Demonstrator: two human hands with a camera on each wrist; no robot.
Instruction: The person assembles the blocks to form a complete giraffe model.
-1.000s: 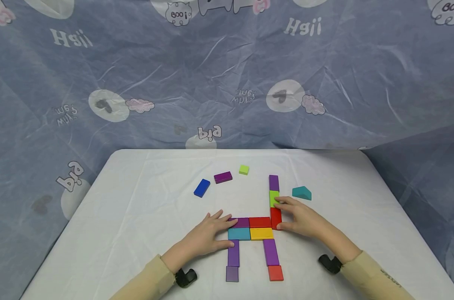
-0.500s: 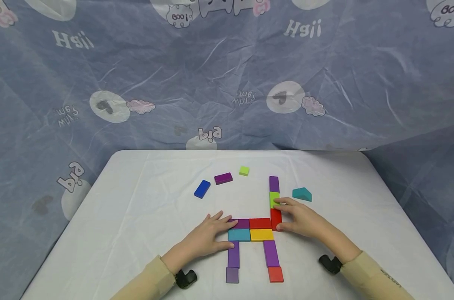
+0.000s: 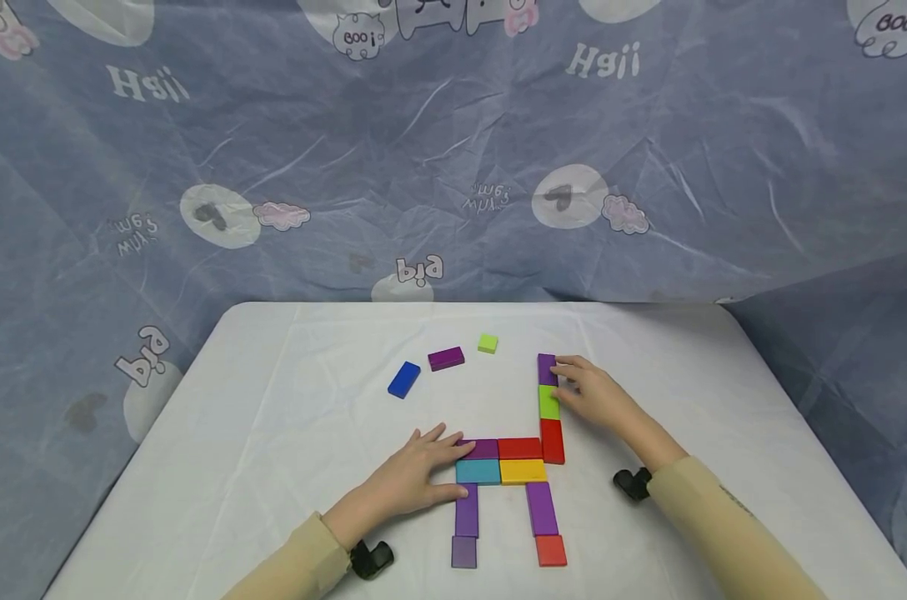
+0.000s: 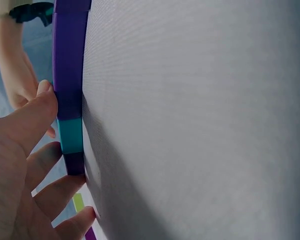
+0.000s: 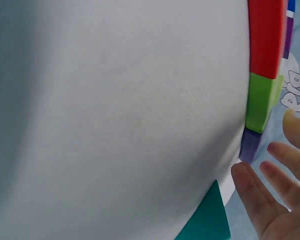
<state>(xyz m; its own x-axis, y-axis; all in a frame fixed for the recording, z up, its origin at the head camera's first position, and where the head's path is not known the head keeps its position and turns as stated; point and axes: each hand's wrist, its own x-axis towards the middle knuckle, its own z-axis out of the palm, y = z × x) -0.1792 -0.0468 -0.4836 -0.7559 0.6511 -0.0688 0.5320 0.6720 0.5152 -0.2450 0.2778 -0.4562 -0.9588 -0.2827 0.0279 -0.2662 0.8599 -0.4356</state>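
Observation:
Flat coloured blocks form a figure on the table. My left hand [image 3: 407, 473] rests at its left end, thumb on a long purple block [image 3: 466, 518] and a finger on a darker purple block [image 3: 487, 450]. Below the finger is a teal block [image 3: 478, 472]. At the right rises a column: red block [image 3: 552, 442], green block [image 3: 548, 405], purple block [image 3: 546, 367]. My right hand [image 3: 599, 400] lies beside the upper two, fingertips right at their edges, fingers spread. In the right wrist view, a teal angled block [image 5: 210, 220] lies by the fingers; the hand hides it in the head view.
The white table [image 3: 311, 400] also bears a red block [image 3: 519, 449], a yellow block [image 3: 523, 472], and a second leg with a purple block [image 3: 542, 508] over a red-orange block [image 3: 551, 551]. Behind lie a blue block [image 3: 404, 380], a dark purple block [image 3: 446, 359] and a small lime block [image 3: 487, 343].
My right hand has moved up the column, from the red and green blocks to the green and purple ones, now covering the teal angled block. My left hand has stayed put.

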